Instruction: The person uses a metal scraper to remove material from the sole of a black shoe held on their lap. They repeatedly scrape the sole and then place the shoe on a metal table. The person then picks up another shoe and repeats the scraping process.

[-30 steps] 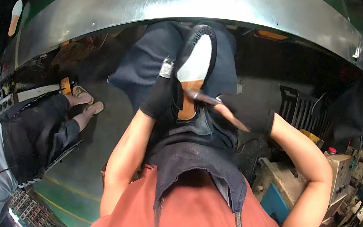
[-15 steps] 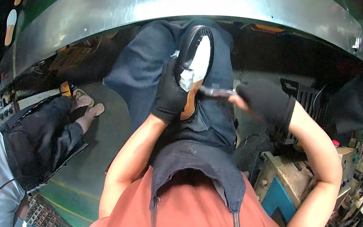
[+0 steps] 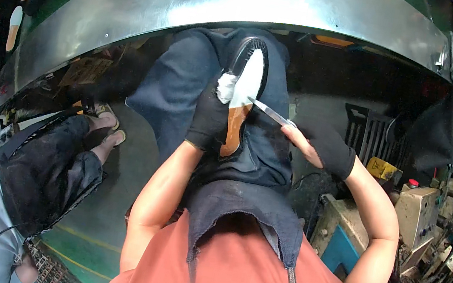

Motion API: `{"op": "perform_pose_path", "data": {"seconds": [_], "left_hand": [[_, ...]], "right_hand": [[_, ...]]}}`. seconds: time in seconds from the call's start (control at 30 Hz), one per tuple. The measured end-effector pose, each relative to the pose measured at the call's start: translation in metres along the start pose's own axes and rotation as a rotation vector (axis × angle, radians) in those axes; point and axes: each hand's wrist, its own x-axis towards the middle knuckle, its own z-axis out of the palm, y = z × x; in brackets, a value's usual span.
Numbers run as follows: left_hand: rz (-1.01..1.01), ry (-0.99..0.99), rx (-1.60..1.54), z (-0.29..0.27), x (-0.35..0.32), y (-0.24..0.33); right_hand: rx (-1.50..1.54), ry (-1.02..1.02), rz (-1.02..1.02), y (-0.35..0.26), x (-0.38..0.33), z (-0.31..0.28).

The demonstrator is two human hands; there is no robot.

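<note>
Black-gloved, the left hand (image 3: pixel 208 117) grips the shoe (image 3: pixel 241 58) sole-up over the lap (image 3: pixel 176 81); the right hand (image 3: pixel 322 148) pinches a slim tool (image 3: pixel 270 112), tip at the sole's right edge. A firm hold and low tool angle would probably protect the surface.

The black shoe (image 3: pixel 244 91) lies sole up — white forward, brown behind — with a slim silvery tool (image 3: pixel 269 111) at its right edge.
</note>
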Motion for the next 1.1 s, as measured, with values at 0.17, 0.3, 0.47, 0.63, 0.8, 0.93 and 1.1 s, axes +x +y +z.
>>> {"op": "perform_pose_path", "data": {"seconds": [0.17,0.3,0.47,0.63,0.8,0.93,1.1], "left_hand": [[0.152,-0.065,0.457,-0.079,0.030,-0.083],[0.272,-0.155,0.610,-0.019,-0.014,-0.002],[0.324,-0.073,0.388,0.002,-0.038,0.023],[0.322,-0.055,0.207,0.002,0.003,0.040],[0.337,-0.290,-0.038,0.071,0.129,0.193],[0.576,-0.351,0.163,0.082,0.183,0.226],[0.881,0.704,0.667,-0.022,0.224,0.228]], "right_hand": [[-0.096,0.166,-0.601,-0.057,0.026,-0.006],[0.003,-0.010,0.075,-0.010,0.023,0.017],[0.624,0.271,0.083,-0.002,-0.018,0.089],[1.027,0.356,0.416,0.032,-0.007,0.157],[1.060,0.283,0.466,0.055,0.046,0.148],[1.086,0.302,0.564,0.053,0.090,0.116],[1.105,0.227,0.550,0.060,0.131,0.078]]}}
